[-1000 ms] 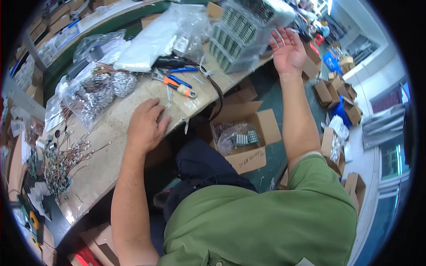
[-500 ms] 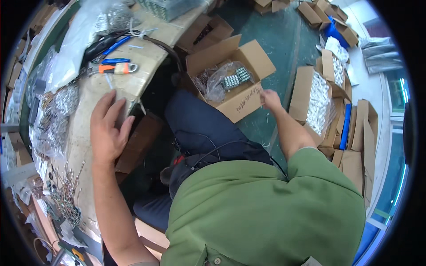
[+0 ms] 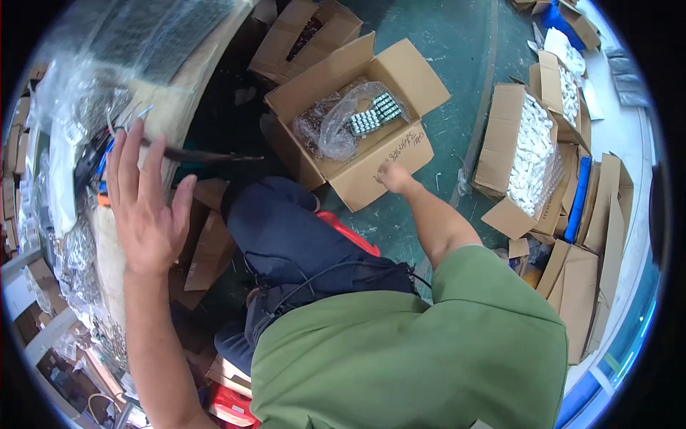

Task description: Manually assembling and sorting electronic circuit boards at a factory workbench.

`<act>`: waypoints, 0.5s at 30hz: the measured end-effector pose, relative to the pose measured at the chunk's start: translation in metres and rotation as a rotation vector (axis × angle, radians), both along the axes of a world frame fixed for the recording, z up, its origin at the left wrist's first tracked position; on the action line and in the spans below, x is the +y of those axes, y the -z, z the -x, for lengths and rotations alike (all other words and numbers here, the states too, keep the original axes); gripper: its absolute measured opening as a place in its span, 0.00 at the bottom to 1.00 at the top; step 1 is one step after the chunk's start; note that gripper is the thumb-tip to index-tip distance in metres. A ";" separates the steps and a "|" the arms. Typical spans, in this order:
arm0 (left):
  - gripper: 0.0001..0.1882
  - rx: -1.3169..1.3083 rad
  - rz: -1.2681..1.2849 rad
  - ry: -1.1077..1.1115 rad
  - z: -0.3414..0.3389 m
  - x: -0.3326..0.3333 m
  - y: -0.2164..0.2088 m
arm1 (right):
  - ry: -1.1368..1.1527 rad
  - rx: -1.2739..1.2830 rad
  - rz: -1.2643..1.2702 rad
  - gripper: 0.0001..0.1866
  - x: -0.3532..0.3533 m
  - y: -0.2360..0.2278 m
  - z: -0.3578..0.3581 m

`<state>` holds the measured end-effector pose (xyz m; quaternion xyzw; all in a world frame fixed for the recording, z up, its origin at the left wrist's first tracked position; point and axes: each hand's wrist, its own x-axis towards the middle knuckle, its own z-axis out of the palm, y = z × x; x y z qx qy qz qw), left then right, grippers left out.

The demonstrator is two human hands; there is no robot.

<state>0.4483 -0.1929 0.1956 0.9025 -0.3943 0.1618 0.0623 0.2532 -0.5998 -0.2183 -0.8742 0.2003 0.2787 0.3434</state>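
Note:
An open cardboard box [image 3: 314,168] stands on the floor in front of my knees. Inside it lie a clear plastic bag [image 3: 336,132] and two dark green blocks [image 3: 376,116] with rows of small pale parts. My right hand [image 3: 395,176] is closed at the outer edge of the box's near flap [image 3: 357,193], its fingertips partly hidden. My left hand [image 3: 148,200] is open, fingers spread, over the edge of the workbench [image 3: 184,96]. Near its fingers are a dark strap-like piece [image 3: 207,155] and a partly covered orange-handled tool [image 3: 104,196].
Boxes of white wrapped parts [image 3: 532,146] stand on the right, beside flattened cardboard [image 3: 579,293]. Another open box [image 3: 304,39] sits beyond the near one. Plastic-wrapped goods [image 3: 157,36] cover the bench's far end. A red object [image 3: 349,232] shows beside my leg.
My view has shifted. My right hand has moved left along the flap edge, from its corner toward its middle. My left hand has come up off the bench edge, fingers stretched out.

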 end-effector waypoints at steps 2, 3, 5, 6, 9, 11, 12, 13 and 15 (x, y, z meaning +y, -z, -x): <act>0.32 -0.038 -0.104 -0.067 -0.014 -0.018 0.007 | 0.060 0.031 -0.045 0.20 0.001 0.010 -0.021; 0.34 -0.058 -0.158 -0.101 -0.019 -0.024 0.011 | 0.084 0.016 -0.020 0.19 0.002 0.019 -0.029; 0.35 -0.069 -0.224 -0.134 -0.028 -0.032 0.019 | 0.106 0.011 -0.004 0.18 0.000 0.033 -0.040; 0.36 -0.057 -0.237 -0.149 -0.030 -0.031 0.023 | 0.150 -0.033 0.024 0.18 0.000 0.039 -0.044; 0.40 -0.020 -0.275 -0.201 -0.032 -0.025 0.033 | 0.276 -0.162 0.111 0.16 -0.002 0.057 -0.057; 0.41 0.000 -0.289 -0.205 -0.033 -0.024 0.036 | 0.287 -0.190 0.132 0.13 -0.005 0.053 -0.072; 0.41 0.014 -0.287 -0.197 -0.034 -0.025 0.037 | 0.286 -0.177 0.125 0.13 -0.010 0.054 -0.076; 0.42 0.026 -0.286 -0.192 -0.037 -0.024 0.037 | 0.258 -0.164 0.135 0.13 -0.015 0.056 -0.081; 0.42 0.041 -0.292 -0.195 -0.039 -0.023 0.037 | 0.221 -0.148 0.136 0.14 -0.021 0.069 -0.088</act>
